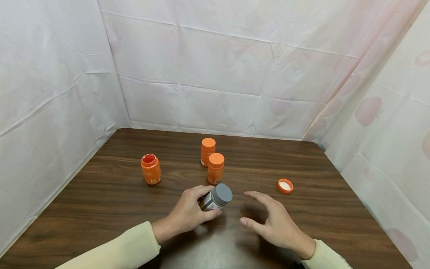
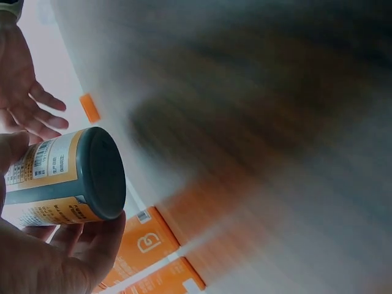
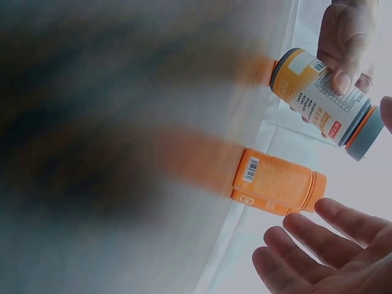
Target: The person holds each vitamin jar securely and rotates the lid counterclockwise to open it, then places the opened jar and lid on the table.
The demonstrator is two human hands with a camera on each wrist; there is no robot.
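My left hand [image 1: 189,211] grips a grey-capped bottle [image 1: 215,198], tilted so its cap leans to the right. In the left wrist view, the dark base of this bottle [image 2: 104,174] and its white and yellow label show, with fingers and thumb around its sides. The right wrist view shows the bottle [image 3: 324,101] with its grey cap on. To the right of the bottle, my right hand [image 1: 277,222] hovers with fingers spread and nothing in it; its fingers [image 3: 306,251] are extended in the right wrist view.
Two capped orange bottles, a nearer one [image 1: 215,170] and a farther one [image 1: 208,151], stand beyond the left hand. An uncapped orange bottle [image 1: 152,170] stands at the left. An orange cap [image 1: 285,185] lies with its white inside up at the right. White sheets [image 1: 215,67] surround the table [image 1: 100,209].
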